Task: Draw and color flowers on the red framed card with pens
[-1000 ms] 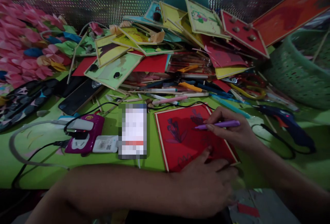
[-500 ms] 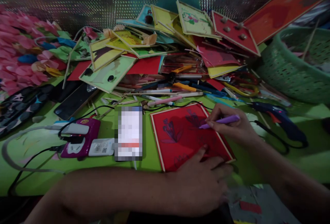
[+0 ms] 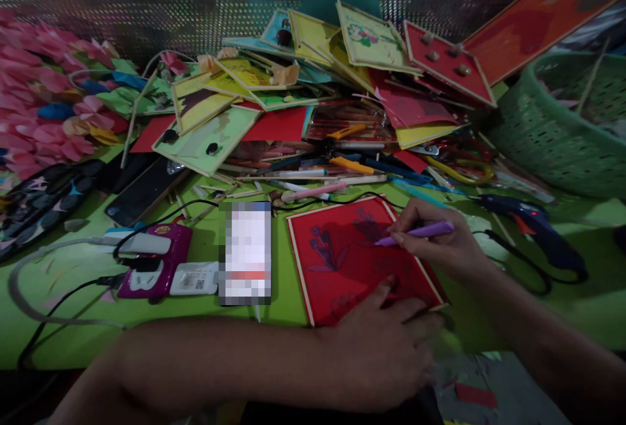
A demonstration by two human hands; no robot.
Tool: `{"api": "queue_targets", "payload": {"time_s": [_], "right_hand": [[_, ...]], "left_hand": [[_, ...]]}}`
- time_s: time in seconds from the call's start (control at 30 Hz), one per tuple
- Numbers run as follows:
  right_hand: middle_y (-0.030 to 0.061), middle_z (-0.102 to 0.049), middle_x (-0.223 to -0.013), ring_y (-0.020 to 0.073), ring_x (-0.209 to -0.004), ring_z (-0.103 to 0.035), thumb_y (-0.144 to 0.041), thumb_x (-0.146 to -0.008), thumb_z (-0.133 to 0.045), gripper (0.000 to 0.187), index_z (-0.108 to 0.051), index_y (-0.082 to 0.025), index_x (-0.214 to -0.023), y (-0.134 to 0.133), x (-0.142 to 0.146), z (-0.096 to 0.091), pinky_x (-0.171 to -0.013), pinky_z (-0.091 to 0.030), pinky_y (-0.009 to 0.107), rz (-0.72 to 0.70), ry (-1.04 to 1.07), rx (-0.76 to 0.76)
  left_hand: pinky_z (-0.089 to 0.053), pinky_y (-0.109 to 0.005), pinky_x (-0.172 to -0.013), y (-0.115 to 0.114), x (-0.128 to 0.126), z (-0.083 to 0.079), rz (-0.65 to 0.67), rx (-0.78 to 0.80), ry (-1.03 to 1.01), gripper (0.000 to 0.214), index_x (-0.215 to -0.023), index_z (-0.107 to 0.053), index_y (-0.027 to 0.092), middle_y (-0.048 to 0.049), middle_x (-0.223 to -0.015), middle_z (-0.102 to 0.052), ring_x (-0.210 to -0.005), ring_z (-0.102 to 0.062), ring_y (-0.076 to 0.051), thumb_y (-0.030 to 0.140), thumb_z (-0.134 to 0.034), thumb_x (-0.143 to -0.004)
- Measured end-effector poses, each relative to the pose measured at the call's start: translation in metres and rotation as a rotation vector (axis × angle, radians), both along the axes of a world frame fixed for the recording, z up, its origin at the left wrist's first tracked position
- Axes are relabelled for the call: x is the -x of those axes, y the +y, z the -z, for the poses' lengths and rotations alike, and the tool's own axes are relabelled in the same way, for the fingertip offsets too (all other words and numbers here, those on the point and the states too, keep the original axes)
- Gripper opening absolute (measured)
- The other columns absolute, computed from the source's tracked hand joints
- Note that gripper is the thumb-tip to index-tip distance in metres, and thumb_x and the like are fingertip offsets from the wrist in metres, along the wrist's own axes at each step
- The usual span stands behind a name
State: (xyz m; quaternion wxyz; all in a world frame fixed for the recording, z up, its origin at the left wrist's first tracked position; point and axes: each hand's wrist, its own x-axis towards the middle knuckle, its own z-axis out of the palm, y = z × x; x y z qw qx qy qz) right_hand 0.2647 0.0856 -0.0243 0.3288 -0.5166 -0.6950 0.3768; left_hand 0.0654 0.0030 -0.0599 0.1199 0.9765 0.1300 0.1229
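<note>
Card (image 3: 356,262): lower edge mostly hidden | right grip (image 3: 443,252): pinched round purple marker (image 3: 431,229) | left grip (image 3: 386,350): spread open, palm unseen

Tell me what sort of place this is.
Probably a craft table: a glue gun lies at the right, framed pictures are heaped at the back, and the right hand holds a purple marker.

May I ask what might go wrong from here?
The left hand rests on the red framed panel close to drawn lines, so it might smudge them. The purple marker in the right hand could slip near the drawn flowers. The cord of the glue gun loops near the right forearm and could snag.
</note>
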Motion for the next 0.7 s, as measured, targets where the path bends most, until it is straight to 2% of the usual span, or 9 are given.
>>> {"api": "queue_targets", "payload": {"time_s": [0.17, 0.27, 0.5, 0.7], "right_hand": [[0.0034, -0.07, -0.072, 0.02, -0.064, -0.064, -0.042, -0.084, -0.081, 0.024, -0.067, -0.024, -0.076, -0.0013, 0.0011, 0.0046, -0.054, -0.049, 0.031, 0.003, 0.015, 0.021], [0.0036, -0.07, -0.074, 0.0208, -0.068, -0.066, -0.043, -0.086, -0.08, 0.023, -0.068, -0.025, -0.077, -0.0021, 0.0019, 0.0078, -0.057, -0.051, 0.032, -0.008, 0.013, 0.002], [0.0016, -0.07, -0.073, 0.0171, -0.06, -0.062, -0.04, -0.088, -0.078, 0.019, -0.069, -0.025, -0.08, -0.0031, 0.0055, 0.0086, -0.052, -0.045, 0.03, -0.049, -0.026, -0.018], [0.0012, -0.07, -0.072, 0.0169, -0.058, -0.06, -0.041, -0.088, -0.078, 0.019, -0.068, -0.026, -0.08, -0.0029, 0.0095, 0.0079, -0.05, -0.044, 0.03, -0.048, -0.026, -0.028]], "left_hand": [[-0.044, -0.056, -0.115, -0.0001, -0.0005, -0.0012, 0.017, 0.01, 0.022, 0.035, -0.118, -0.075, 0.027, -0.0028, -0.158, -0.054, -0.137, -0.053, -0.023, 0.036, -0.044, -0.105], [-0.045, -0.056, -0.113, 0.0002, -0.0006, -0.0029, 0.012, 0.018, 0.002, 0.035, -0.115, -0.076, 0.025, -0.0032, -0.155, -0.057, -0.134, -0.055, -0.023, 0.034, -0.043, -0.105], [-0.045, -0.056, -0.116, -0.0017, -0.0022, -0.0012, 0.0, 0.015, -0.007, 0.041, -0.115, -0.076, 0.028, -0.0009, -0.153, -0.059, -0.133, -0.056, -0.021, 0.037, -0.036, -0.107], [-0.046, -0.057, -0.116, -0.0008, -0.0026, -0.0023, 0.0, 0.026, -0.002, 0.038, -0.115, -0.075, 0.027, -0.0017, -0.155, -0.057, -0.133, -0.056, -0.021, 0.037, -0.039, -0.106]]}}
